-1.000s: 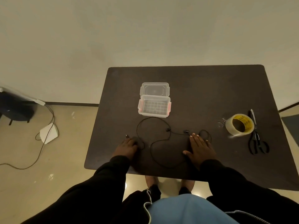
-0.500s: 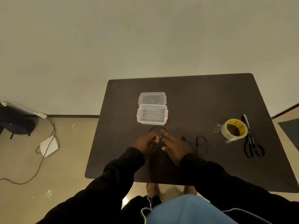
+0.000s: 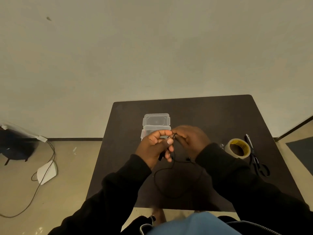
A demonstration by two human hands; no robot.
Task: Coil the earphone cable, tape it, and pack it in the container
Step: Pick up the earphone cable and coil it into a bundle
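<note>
Both hands are raised above the dark table (image 3: 211, 119) and pinch the black earphone cable (image 3: 157, 182) between them. My left hand (image 3: 155, 147) grips it with thumb and fingers; my right hand (image 3: 189, 139) holds the same end close by. The rest of the cable hangs down in a loose loop onto the table. Behind my hands stands the clear plastic container (image 3: 147, 130), open, with its lid (image 3: 156, 119) lying flat behind it. A roll of clear tape (image 3: 238, 148) lies on the right.
Black scissors (image 3: 257, 163) and a pen (image 3: 249, 139) lie right of the tape roll. On the floor to the left are a white device (image 3: 46, 172) with a cord and a dark bag (image 3: 15, 143). A plain wall rises behind the table.
My hands went from lying flat on the table to meeting at its centre, then lifted the cable's end up in front of the container. The camera tilted up.
</note>
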